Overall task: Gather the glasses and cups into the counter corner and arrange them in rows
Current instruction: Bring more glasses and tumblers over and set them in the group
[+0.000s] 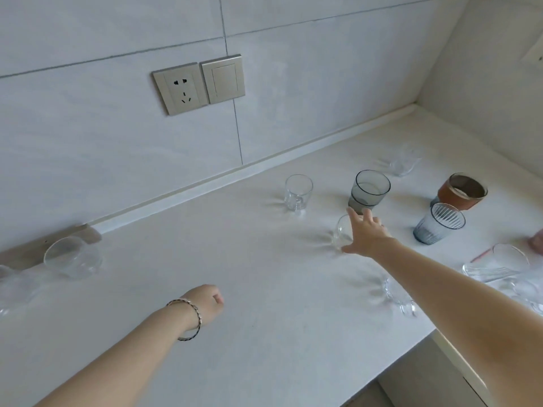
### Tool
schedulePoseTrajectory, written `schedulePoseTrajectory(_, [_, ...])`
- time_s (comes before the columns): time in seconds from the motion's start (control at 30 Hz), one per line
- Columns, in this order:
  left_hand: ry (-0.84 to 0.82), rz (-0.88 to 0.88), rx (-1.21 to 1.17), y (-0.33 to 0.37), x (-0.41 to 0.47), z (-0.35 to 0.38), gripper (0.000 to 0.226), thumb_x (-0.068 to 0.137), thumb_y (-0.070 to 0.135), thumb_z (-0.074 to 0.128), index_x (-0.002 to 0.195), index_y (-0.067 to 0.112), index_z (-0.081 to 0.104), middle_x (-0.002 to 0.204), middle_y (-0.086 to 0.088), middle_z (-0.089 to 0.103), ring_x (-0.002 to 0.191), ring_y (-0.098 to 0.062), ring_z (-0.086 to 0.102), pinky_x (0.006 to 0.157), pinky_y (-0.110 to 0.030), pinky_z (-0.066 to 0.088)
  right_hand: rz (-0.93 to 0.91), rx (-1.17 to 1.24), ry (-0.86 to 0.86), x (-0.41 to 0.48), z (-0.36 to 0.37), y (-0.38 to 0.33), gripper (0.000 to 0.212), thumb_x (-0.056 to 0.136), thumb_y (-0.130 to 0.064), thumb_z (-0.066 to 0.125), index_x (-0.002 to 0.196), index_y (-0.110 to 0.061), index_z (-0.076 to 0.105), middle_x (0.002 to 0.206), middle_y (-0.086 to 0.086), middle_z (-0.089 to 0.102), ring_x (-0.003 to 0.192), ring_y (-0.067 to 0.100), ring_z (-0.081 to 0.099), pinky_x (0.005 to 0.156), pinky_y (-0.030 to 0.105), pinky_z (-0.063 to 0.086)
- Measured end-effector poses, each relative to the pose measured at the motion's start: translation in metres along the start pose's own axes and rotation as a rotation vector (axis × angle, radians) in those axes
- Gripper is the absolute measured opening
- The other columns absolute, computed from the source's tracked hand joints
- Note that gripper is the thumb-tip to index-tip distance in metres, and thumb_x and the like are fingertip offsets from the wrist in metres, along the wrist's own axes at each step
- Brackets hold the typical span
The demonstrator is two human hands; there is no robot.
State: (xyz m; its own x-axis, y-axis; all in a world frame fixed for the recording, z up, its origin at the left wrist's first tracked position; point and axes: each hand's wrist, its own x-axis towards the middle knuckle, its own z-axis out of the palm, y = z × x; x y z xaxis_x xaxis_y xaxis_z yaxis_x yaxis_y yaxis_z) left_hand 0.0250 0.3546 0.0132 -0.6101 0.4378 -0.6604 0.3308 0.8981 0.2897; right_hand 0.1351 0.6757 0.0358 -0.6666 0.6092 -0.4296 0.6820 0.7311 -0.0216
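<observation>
Here the white bench (235,289) runs along a tiled wall (88,142) toward the corner at the far right, and the glasses stand scattered on it, not in rows. On the wall there are a socket (179,89) and a switch (223,79).

Largest is the brown cup (462,191) near the corner; inside it something pale shows, but I cannot tell what. Just in front of it stands a ribbed blue glass (439,224), empty. The grey glass (368,191) is to their left and looks empty. At the right edge a wide clear glass (496,262) lies tilted, with more clear glassware beside it. A round clear bowl (72,257) stands far left, well apart from the others. A clear mug (297,191) stands near the wall, empty. A faint clear glass (404,161) is behind the grey one. Another clear glass (401,298) is partly hidden under the right forearm.

The right hand (367,233) reaches a small clear glass (342,233), its fingers (354,214) spread apart around it, not yet closed. The left hand (207,302), with a bracelet (191,315) at the wrist, hovers over bare bench, fingers curled together, holding nothing.
</observation>
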Motion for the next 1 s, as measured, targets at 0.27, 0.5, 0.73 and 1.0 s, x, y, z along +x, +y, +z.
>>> schedulePoseTrajectory(0.27, [-0.016,-0.076,-0.031,-0.003,0.003,0.005,0.01,0.092,0.02,0.04,0.089,0.019,0.05,0.078,0.008,0.049,0.086,-0.015,0.05,0.075,-0.021,0.036,0.065,0.306,0.018,0.031,0.027,0.011,0.088,0.072,-0.025,0.077,0.144,-0.02,0.026,0.138,0.013,0.031,0.111,0.037,0.056,0.085,0.039,0.051])
schedulePoseTrajectory(0.5, [-0.011,-0.186,-0.139,-0.046,-0.007,0.01,0.014,0.09,0.02,0.041,0.08,0.027,0.049,0.078,0.01,0.052,0.086,-0.017,0.054,0.077,-0.024,0.041,-0.177,0.093,-0.029,-0.006,0.02,-0.047,0.083,0.069,-0.033,0.077,0.137,-0.023,0.031,0.125,0.01,0.039,0.096,0.036,0.06,0.074,0.033,0.049])
schedulePoseTrajectory(0.73, [0.042,-0.287,-0.202,-0.123,-0.053,0.008,0.011,0.09,0.019,0.04,0.089,0.023,0.05,0.085,0.008,0.053,0.09,-0.016,0.051,0.079,-0.023,0.039,-0.543,0.132,-0.125,-0.083,0.035,-0.178,0.083,0.069,-0.042,0.075,0.138,-0.028,0.031,0.125,0.006,0.04,0.093,0.026,0.057,0.075,0.027,0.045])
schedulePoseTrajectory(1.0, [0.099,-0.431,-0.291,-0.279,-0.129,0.018,0.011,0.09,0.018,0.041,0.091,0.022,0.052,0.103,0.002,0.055,0.093,-0.015,0.05,0.084,-0.022,0.04,-0.815,0.054,-0.218,-0.171,0.084,-0.359,0.088,0.069,-0.04,0.075,0.142,-0.03,0.027,0.13,0.004,0.038,0.114,0.026,0.054,0.09,0.031,0.047])
